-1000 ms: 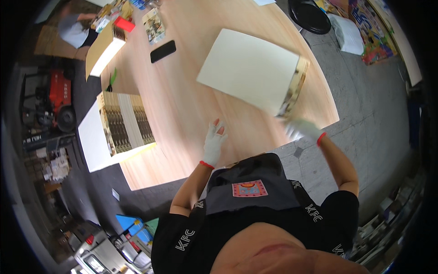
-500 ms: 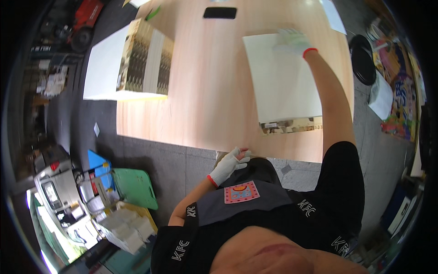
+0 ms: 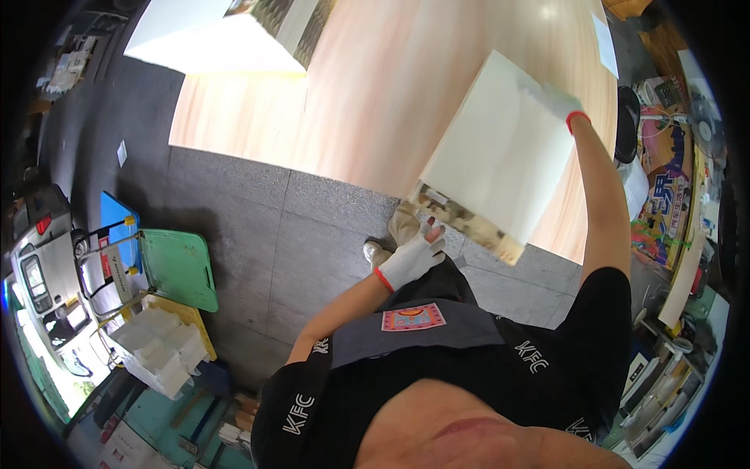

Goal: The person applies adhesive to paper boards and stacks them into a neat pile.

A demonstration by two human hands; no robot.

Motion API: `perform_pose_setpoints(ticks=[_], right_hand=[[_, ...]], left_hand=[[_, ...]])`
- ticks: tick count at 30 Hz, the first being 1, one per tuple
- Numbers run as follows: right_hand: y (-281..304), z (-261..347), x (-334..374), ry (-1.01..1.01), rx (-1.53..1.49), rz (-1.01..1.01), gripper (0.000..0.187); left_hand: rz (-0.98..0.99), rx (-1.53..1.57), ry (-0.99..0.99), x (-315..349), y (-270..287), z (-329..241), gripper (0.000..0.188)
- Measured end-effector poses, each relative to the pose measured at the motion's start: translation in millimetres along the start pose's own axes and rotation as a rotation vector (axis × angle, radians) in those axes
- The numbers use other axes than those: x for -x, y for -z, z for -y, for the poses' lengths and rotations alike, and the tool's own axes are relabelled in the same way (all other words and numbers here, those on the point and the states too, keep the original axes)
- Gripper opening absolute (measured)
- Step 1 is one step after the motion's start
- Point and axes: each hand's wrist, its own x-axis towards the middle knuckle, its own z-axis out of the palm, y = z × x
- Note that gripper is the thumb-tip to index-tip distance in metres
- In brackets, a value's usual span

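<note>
A block-like stack (image 3: pixel 500 148) with a plain white top and a brown-and-cream printed side lies askew at the right of the wooden table (image 3: pixel 367 117). Its near end overhangs the table's front edge. My right hand (image 3: pixel 555 103), in a white glove with a red cuff, rests open on the far right part of the white top, slightly blurred. My left hand (image 3: pixel 416 258), gloved alike with bare fingertips showing, is held open in front of my body, just short of the stack's near left corner. I cannot tell whether it touches the stack.
Another white stack with patterned sides (image 3: pixel 226 47) stands at the table's far left. A pale sheet (image 3: pixel 604 45) lies along the right edge. On the floor at left are a green panel (image 3: pixel 178 270) and a trolley with white boxes (image 3: pixel 160 344). Shelving with clutter (image 3: pixel 664 180) lines the right.
The stack has turned and come toward me, its near end now past the table edge. My right hand has stayed on its top. The view has shifted, and the phone is out of sight.
</note>
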Motion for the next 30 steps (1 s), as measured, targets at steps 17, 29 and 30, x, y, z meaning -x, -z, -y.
perform_pose_setpoints(ticks=[17,29,30], right_hand=[[-129,68,179,0.041,-0.646,-0.222,0.078],[-144,134,166,0.341,-1.682,0.005,0.056],[-139,134,173,0.36,-1.607,-0.043,0.055]], left_hand=[[-0.274,-0.543,-0.706,105,-46,-191,0.055],[-0.032,-1.596,-1.082,210,-76,-312,0.069],[-0.037,-1.573,-1.054,218,-68,-324,0.068]])
